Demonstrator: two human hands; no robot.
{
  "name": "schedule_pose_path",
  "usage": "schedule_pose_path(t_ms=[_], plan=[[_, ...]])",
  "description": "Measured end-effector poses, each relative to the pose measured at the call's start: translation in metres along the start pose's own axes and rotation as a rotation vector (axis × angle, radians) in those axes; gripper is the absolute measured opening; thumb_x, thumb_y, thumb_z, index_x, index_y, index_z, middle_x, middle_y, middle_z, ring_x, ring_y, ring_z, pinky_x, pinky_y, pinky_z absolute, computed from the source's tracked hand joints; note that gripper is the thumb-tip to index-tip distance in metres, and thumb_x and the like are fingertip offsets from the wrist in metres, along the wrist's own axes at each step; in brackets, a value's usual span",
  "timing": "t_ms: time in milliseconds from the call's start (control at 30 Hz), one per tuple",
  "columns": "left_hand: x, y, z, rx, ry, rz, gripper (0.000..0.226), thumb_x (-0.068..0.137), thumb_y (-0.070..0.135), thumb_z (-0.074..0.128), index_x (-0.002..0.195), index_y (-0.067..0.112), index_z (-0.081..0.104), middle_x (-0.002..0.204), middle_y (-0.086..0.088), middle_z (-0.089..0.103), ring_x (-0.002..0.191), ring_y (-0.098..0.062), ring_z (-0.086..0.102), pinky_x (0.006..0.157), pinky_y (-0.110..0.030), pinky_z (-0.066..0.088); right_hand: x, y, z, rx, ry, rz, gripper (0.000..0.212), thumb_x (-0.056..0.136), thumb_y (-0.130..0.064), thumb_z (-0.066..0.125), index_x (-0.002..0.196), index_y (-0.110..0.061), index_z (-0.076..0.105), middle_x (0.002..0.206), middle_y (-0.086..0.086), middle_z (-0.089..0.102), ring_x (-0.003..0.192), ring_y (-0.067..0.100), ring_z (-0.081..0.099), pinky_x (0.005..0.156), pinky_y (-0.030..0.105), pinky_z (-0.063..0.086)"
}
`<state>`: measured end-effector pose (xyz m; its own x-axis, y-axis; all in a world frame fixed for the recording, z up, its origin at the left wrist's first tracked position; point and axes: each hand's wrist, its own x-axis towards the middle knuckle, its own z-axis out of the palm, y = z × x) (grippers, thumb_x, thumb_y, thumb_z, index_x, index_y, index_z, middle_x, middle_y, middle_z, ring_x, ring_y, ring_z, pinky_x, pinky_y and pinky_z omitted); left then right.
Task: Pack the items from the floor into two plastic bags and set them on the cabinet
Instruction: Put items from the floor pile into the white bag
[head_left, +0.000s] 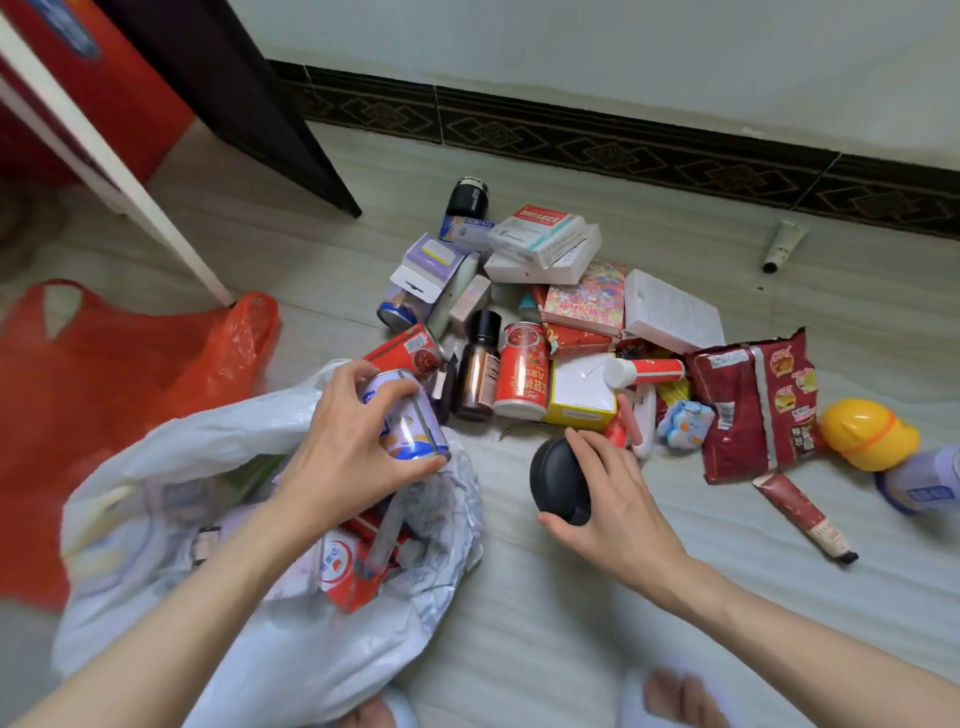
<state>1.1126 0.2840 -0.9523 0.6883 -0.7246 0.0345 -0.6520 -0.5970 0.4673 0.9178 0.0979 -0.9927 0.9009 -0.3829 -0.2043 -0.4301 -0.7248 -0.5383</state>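
My left hand (345, 441) grips a purple and white can (408, 421) over the open mouth of a white plastic bag (249, 613) that holds several items. A red plastic bag (93, 395) lies flat at the left. My right hand (610, 499) holds a black oval case (556, 475) just above the floor. A heap of items lies beyond: a red can (522, 376), a brown bottle (478, 371), a yellow box (582, 392), medicine boxes (545, 239), a dark red snack bag (756, 405).
A yellow toy helmet (862, 434) and a red tube (802, 517) lie at the right, a white tube (784, 247) near the patterned skirting. A red cabinet (119, 88) with a white leg (150, 202) stands at the upper left. My feet show at the bottom edge.
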Motion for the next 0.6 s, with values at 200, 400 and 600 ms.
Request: schedule_pose_path(t_ms=[200,400,600], plan=[[-0.075,-0.045,-0.026,0.073,0.013,-0.242,0.071,0.048,0.031,0.088,0.112,0.011,0.064,0.115,-0.020,0.046,0.104,-0.037,0.051,0.092,-0.042,0.046,0.014,-0.064,0.023,-0.106,-0.236,-0.294,0.083,0.073,-0.048,0.062,0.142,-0.018,0.026,0.143,0.001,0.031,0.128,0.024,0.031,0.109,0.029,0.026],[-0.130,-0.087,-0.025,0.004,0.047,-0.419,0.071,0.052,0.043,0.085,0.114,0.020,0.059,0.118,-0.006,0.038,0.109,-0.023,0.046,0.090,-0.035,0.047,0.042,-0.130,0.057,-0.098,-0.321,-0.379,0.078,0.072,-0.050,0.062,0.137,-0.020,0.030,0.142,-0.001,0.032,0.123,0.025,0.032,0.105,0.032,0.030],[-0.130,-0.131,-0.026,0.000,0.142,-0.651,0.068,0.054,0.042,0.082,0.113,0.024,0.054,0.115,-0.002,0.034,0.114,-0.024,0.043,0.098,-0.038,0.043,0.046,-0.168,0.087,-0.043,-0.285,-0.410,0.078,0.073,-0.043,0.063,0.138,-0.016,0.031,0.140,0.005,0.035,0.121,0.029,0.034,0.107,0.033,0.028]])
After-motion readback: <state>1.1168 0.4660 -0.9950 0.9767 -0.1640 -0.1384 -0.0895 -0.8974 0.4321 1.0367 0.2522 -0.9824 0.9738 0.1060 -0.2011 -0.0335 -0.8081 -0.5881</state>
